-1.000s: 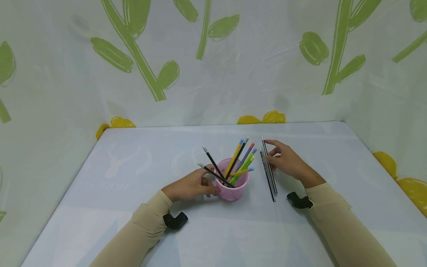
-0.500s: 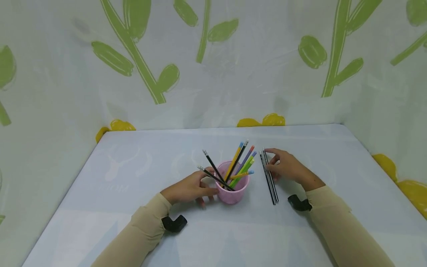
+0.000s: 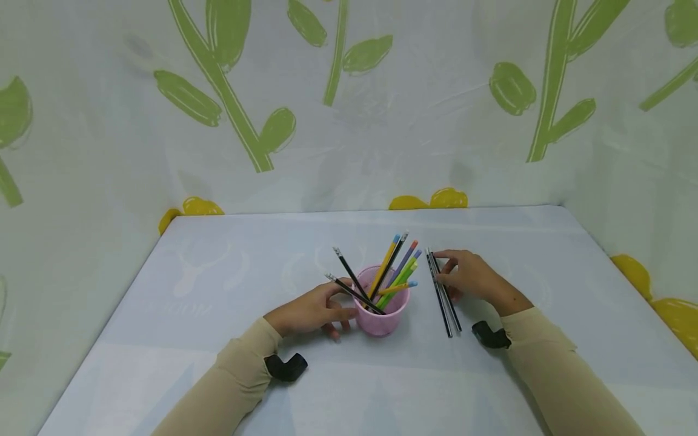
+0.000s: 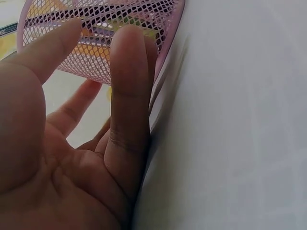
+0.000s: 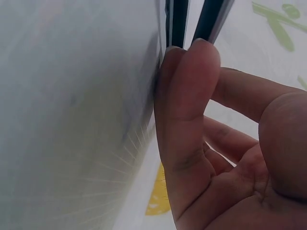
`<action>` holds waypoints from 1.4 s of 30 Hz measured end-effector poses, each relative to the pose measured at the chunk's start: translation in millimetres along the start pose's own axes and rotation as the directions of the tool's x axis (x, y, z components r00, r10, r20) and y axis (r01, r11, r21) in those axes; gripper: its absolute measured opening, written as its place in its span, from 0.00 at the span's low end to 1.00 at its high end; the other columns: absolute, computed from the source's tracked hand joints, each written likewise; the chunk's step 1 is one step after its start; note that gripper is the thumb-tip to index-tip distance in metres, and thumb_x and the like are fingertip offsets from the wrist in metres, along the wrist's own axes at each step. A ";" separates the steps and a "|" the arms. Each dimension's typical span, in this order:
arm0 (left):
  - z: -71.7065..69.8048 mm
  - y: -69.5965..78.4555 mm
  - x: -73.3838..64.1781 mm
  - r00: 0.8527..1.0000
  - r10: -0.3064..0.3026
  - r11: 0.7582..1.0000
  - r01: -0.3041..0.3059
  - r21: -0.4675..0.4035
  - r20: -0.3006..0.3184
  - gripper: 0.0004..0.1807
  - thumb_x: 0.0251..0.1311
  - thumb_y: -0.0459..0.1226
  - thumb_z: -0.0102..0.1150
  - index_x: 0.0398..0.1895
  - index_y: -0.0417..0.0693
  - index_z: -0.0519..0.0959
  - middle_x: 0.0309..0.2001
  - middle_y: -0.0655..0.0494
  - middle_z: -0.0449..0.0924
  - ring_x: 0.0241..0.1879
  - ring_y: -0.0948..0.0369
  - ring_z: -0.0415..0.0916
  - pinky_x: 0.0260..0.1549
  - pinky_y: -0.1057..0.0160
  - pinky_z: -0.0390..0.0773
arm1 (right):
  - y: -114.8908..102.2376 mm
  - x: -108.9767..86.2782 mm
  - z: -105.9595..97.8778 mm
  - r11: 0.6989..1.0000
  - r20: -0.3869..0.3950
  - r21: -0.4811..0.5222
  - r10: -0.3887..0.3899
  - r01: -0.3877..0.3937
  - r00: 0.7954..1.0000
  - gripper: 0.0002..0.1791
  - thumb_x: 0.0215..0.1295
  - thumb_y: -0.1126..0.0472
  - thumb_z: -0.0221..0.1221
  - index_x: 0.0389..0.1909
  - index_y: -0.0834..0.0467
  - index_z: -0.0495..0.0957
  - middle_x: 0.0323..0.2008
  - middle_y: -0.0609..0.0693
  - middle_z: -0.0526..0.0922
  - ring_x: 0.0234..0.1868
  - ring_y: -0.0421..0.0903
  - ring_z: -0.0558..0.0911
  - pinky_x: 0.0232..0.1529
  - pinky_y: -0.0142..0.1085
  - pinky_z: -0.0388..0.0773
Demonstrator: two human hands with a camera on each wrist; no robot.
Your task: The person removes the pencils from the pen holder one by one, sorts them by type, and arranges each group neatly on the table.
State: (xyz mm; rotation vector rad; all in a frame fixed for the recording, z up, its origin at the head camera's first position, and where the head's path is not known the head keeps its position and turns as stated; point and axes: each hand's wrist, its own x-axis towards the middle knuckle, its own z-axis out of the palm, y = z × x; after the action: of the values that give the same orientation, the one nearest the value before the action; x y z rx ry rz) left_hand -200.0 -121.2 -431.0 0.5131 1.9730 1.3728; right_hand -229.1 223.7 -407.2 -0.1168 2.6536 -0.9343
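A pink mesh pencil cup point(image 3: 380, 327), with several coloured and black pencils leaning in it, stands mid-table. My left hand point(image 3: 312, 310) rests against its left side, index finger at the far rim and thumb at the near wall. In the left wrist view those fingers lie fairly straight by the mesh cup point(image 4: 93, 62). To the cup's right, two black pencils point(image 3: 443, 306) lie side by side, eraser ends away from me. My right hand point(image 3: 470, 278) pinches the right-hand one near its far end. Fingertips hide part of the pencils point(image 5: 178, 24) in the right wrist view.
A pale patterned cloth covers the table point(image 3: 218, 375), which ends at a leaf-print curtain point(image 3: 414, 133) behind and at both sides. Black curved wrist pieces point(image 3: 286, 367) stick out from both sleeves. Pencil ends reach beyond the cup's rim.
The right hand has brought its pencil down and nearer, level with the other black pencil. The left hand's lower fingers have loosened and spread beside the cup. The head view has tilted slightly up.
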 end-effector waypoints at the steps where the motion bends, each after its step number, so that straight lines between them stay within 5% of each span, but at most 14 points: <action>1: 1.1 -0.9 -0.3 1.000 0.003 1.000 -0.003 0.008 0.001 0.36 0.67 0.49 0.62 0.75 0.56 0.59 0.31 0.49 0.86 0.23 0.58 0.82 0.38 0.62 0.84 | 0.3 -0.1 0.8 1.000 0.003 -0.003 0.001 -0.001 1.000 0.34 0.68 0.60 0.62 0.73 0.60 0.63 0.46 0.61 0.80 0.22 0.43 0.81 0.29 0.35 0.81; 16: 4.2 1.4 1.8 0.998 0.070 0.997 -0.070 0.015 -0.002 0.32 0.68 0.46 0.62 0.72 0.54 0.64 0.28 0.47 0.85 0.32 0.58 0.83 0.34 0.58 0.87 | -1.0 -1.7 0.9 0.999 0.001 -0.025 -0.027 0.027 1.000 0.33 0.68 0.62 0.63 0.72 0.62 0.65 0.44 0.60 0.80 0.20 0.43 0.81 0.26 0.35 0.81; 35: 3.6 1.1 2.2 0.999 0.030 0.999 -0.030 -0.012 -0.011 0.31 0.68 0.46 0.62 0.71 0.53 0.65 0.28 0.48 0.85 0.33 0.59 0.83 0.35 0.58 0.87 | -7.2 -1.2 3.4 0.999 -0.017 -0.045 -0.007 0.006 1.000 0.31 0.69 0.59 0.62 0.71 0.59 0.66 0.45 0.60 0.80 0.24 0.43 0.81 0.27 0.34 0.80; 42: 2.6 0.7 3.2 0.999 0.054 0.998 -0.054 -0.014 0.005 0.31 0.68 0.46 0.62 0.71 0.55 0.66 0.28 0.47 0.85 0.33 0.58 0.84 0.34 0.57 0.87 | -20.3 -8.9 0.4 0.988 -0.129 0.016 -0.150 0.153 0.980 0.21 0.72 0.57 0.60 0.63 0.55 0.75 0.44 0.59 0.81 0.26 0.45 0.80 0.25 0.35 0.79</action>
State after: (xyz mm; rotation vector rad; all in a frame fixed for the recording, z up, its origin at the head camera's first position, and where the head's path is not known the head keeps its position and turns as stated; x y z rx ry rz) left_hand -200.4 -117.1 -431.8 0.5662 1.9573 1.4158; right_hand -221.2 209.2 -392.4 -0.2655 2.7805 -1.0564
